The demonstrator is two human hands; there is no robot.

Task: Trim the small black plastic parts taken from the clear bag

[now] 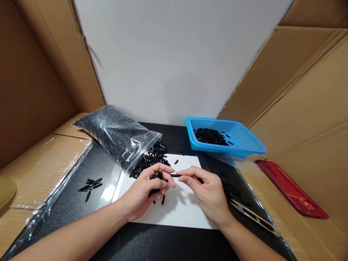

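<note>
My left hand (152, 185) is curled around several small black elongated pieces (157, 177), above a white sheet (174, 214). Between the thumb and fingers of my right hand (203, 185) is one thin black piece (175, 175), its other end close to my left fingertips. Whether the left fingers touch that piece I cannot tell. A heap of the same black pieces (153, 157) spreads from the mouth of a clear zip bag (116, 134) onto the sheet. One loose black piece (176, 161) lies on the sheet beyond my hands, and a few more lie below the left one.
A blue basket (244, 148) with many black pieces stands at back right. A small group of pieces (91, 185) lies on the dark table at left. Tweezers-like metal tool (255, 217) and a red phone case (292, 188) lie at right. Cardboard walls (307, 79) flank the table.
</note>
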